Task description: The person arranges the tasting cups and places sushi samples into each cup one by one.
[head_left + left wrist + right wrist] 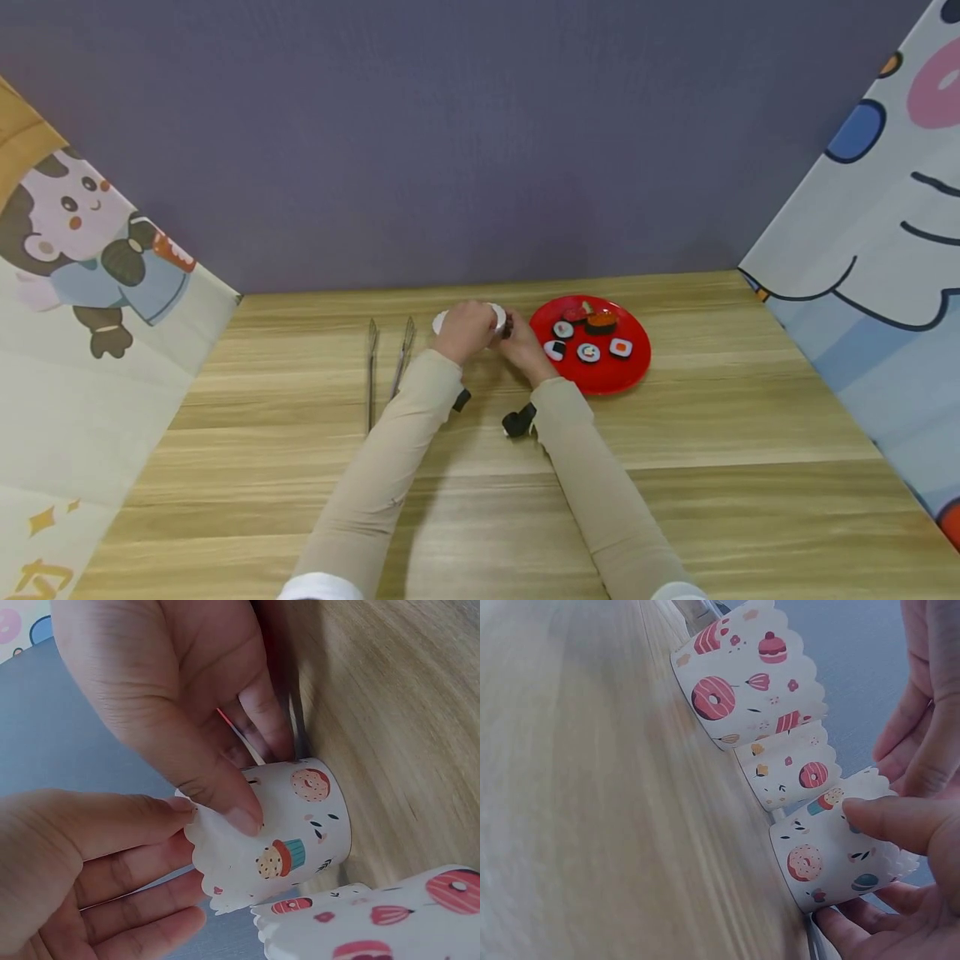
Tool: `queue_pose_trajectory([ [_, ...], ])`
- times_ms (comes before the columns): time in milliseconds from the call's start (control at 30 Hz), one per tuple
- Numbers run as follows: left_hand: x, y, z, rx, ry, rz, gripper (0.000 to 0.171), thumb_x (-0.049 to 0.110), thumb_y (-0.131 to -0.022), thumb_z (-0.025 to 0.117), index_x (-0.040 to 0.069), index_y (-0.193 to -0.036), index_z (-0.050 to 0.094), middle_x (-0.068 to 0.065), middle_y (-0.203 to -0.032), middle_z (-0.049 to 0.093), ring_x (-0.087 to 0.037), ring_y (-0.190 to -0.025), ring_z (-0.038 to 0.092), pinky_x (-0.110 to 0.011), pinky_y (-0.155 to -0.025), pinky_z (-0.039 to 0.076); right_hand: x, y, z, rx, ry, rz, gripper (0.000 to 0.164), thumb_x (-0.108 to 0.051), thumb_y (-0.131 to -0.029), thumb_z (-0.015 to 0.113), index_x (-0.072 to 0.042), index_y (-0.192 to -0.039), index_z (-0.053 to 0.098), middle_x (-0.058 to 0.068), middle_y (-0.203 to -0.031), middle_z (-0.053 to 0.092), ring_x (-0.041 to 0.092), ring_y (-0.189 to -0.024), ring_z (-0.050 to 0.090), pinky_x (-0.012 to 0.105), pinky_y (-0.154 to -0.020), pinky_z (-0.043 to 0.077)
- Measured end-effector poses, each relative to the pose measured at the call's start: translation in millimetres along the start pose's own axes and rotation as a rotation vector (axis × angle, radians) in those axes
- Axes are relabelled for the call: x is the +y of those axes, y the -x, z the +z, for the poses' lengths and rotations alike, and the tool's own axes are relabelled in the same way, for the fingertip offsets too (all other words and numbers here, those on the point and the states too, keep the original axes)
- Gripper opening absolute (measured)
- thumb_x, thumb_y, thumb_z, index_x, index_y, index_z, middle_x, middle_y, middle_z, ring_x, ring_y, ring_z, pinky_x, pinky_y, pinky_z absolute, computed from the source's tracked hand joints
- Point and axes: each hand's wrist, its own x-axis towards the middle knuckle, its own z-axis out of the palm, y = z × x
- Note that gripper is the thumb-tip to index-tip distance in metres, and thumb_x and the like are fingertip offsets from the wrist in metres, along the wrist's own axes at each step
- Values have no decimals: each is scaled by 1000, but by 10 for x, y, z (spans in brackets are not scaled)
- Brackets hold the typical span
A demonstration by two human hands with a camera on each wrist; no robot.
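Observation:
A white paper baking cup [840, 859] printed with donuts and cupcakes stands on the wooden table between both hands. My right hand [528, 350] grips its side, the thumb lying on the printed wall and the fingers round the far side. At the scalloped rim, my left hand [97, 877] pinches with thumb and index finger; where the index fingertip ends is hidden. Its other fingers stay loosely bent beside the opening. Two more printed paper cups, a middle cup [787, 769] and a larger-looking cup [742, 675], stand in a row next to it.
Right of the hands lies a red plate [622, 377] with several toy sushi pieces [588, 352]. Left of them, two slim metal utensil arms [371, 375] lie on the table [712, 500], partly covered by the left sleeve. A grey wall [480, 167] rises behind.

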Motion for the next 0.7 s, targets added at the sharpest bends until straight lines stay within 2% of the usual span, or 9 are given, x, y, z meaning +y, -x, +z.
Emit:
queue_pose_trajectory([
  [167, 0, -13, 16, -11, -20, -2, 24, 5, -84, 60, 9, -60, 63, -5, -70, 65, -22, -69, 63, -36, -62, 51, -16, 12, -10, 8, 19, 16, 57, 0, -84, 57, 5, -136, 35, 21, -127, 48, 31, -107, 47, 36, -91, 41],
  [467, 20, 17, -2, -6, -21, -14, 28, 6, -89, 59, 9, -62, 63, -5, -64, 63, -19, -60, 57, -33, -57, 48, -8, -7, -8, -13, 5, 34, 59, -4, -87, 60, 4, -138, 32, 22, -131, 45, 33, -111, 48, 39, -91, 43],
  [700, 19, 36, -23, 29, -21, -5, 24, 6, -89, 60, 9, -65, 65, -6, -67, 65, -20, -62, 60, -33, -57, 49, 4, -16, -17, -24, 0, 65, 62, -7, -87, 62, 0, -141, 31, 19, -135, 43, 32, -117, 46, 42, -97, 41],
])
